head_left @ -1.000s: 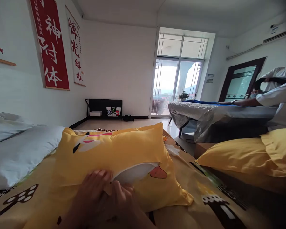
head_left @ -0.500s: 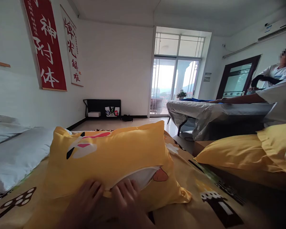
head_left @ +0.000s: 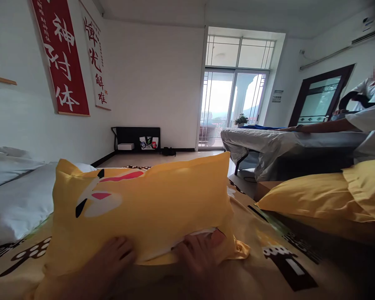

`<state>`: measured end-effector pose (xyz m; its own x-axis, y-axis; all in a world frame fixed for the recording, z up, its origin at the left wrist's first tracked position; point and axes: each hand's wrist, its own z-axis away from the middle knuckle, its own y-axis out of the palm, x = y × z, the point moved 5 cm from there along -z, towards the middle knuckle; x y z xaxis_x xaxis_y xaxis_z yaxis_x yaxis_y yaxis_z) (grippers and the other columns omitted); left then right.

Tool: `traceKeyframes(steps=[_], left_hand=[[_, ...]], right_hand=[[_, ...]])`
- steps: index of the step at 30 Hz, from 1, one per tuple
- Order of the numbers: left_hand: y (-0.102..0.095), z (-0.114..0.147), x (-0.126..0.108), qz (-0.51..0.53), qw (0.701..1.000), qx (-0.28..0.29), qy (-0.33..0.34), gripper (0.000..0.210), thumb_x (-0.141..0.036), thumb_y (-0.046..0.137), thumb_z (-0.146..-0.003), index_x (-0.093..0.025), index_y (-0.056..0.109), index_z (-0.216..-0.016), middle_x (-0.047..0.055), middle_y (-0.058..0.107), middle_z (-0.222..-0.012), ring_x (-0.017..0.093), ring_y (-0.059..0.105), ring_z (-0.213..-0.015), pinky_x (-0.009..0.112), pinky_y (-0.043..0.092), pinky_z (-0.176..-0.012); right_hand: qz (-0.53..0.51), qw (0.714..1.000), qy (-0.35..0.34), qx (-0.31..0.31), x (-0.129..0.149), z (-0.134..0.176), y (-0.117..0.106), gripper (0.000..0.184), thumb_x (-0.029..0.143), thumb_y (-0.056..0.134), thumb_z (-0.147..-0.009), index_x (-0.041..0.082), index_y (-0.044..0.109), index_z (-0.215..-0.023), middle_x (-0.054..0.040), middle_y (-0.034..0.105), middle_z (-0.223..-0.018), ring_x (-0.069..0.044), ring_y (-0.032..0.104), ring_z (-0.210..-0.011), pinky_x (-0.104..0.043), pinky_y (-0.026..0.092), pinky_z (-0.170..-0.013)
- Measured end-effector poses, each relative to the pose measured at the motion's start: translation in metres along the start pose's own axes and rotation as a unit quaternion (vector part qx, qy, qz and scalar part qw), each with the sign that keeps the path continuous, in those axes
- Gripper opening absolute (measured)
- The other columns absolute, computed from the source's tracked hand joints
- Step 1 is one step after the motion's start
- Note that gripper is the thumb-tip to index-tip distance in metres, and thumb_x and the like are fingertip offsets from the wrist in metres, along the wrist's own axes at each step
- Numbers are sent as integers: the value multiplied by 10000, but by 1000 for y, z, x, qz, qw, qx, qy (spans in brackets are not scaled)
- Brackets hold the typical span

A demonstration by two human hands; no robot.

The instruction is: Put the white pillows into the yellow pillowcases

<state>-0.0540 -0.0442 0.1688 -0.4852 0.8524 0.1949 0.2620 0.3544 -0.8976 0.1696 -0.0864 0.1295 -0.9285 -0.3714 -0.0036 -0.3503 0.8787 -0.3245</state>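
Taking the whole view as a clock, the yellow pillow (head_left: 156, 204) lies at about seven o'clock, close to the wearer, upon a patterned tan sheet (head_left: 253, 237). A printed animal face (head_left: 104, 200) is on its left part. The left hand (head_left: 117, 252) is at seven o'clock also, on the near edge of the pillow, with fingers bent against the cloth — whether it grips or only presses, I cannot tell. The right hand (head_left: 198, 254) is at six o'clock, its fingers curled over the slit (head_left: 208, 230) and grasping the fabric there; a little white shows inside. Between eight and nine o'clock are white pillows (head_left: 25, 198), and between three and four is another yellow pillow (head_left: 309, 200). At three o'clock, farther away, stands a plastic-covered table (head_left: 268, 141) — a co-worker's forearm (head_left: 325, 127) extends over it. A red scroll (head_left: 64, 66) hangs at ten o'clock.
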Motion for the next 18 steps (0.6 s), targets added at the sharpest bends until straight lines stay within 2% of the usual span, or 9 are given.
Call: traceKeyframes(steps=[4,7,11,16,18], left_hand=[[-4,-1,-3,58,997,47,-7,362,1,448,-793,-245,614,-1001,15,613,-1020,158,521,-899,233,424,-850],[-7,1,-8,62,997,40,2,337,-12,449,-805,-242,613,-990,25,609,-1011,163,513,-899,241,414,-869],[-6,1,-14,33,999,12,3,338,1,426,-801,-225,598,-984,33,610,-965,172,514,-891,257,411,-839],[-1,2,-18,-24,999,-12,29,355,13,404,-785,-201,581,-1007,46,620,-1014,194,517,-973,295,395,-880],[0,3,-15,-29,999,-10,20,397,29,409,-757,-210,578,-1026,34,622,-1038,189,517,-990,286,387,-891]], right_hand=[[0,1000,-10,0,4,1,-19,210,44,474,-853,199,615,-833,-17,594,-769,-169,537,-699,-379,395,-836],[-24,1000,-7,7,8,1,-23,186,40,486,-854,184,604,-837,-20,625,-763,-160,555,-690,-344,415,-791],[-60,995,25,-75,21,1,-24,192,17,466,-864,154,594,-820,-31,645,-725,-141,563,-656,-281,391,-652],[-45,989,52,-134,48,0,-15,211,61,437,-901,156,596,-801,-41,664,-714,-151,562,-655,-313,391,-667],[-37,985,58,-160,54,-1,-14,219,69,435,-906,163,598,-795,-37,657,-697,-151,558,-645,-319,397,-670]])
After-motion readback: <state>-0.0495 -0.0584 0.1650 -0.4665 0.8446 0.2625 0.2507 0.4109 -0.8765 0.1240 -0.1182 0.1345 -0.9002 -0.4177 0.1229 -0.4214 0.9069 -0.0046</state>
